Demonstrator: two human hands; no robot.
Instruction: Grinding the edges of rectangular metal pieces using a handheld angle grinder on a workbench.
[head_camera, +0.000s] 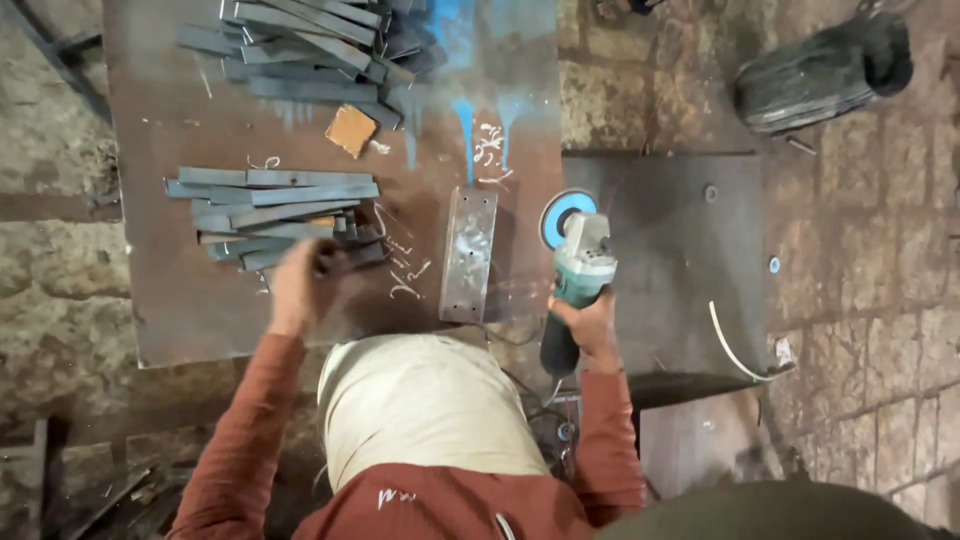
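My right hand grips the body of a green angle grinder, its blue-centred disc resting beside the right edge of a rusty steel work table. A short flat steel plate lies on the table just left of the grinder. My left hand, blurred by motion, is at the near end of a pile of flat steel strips and seems closed around a dark strip end.
A second heap of steel strips lies at the far side of the table, with a small orange block between the piles. A dark metal sheet sits to the right on the stone-paved floor. A black bag lies far right.
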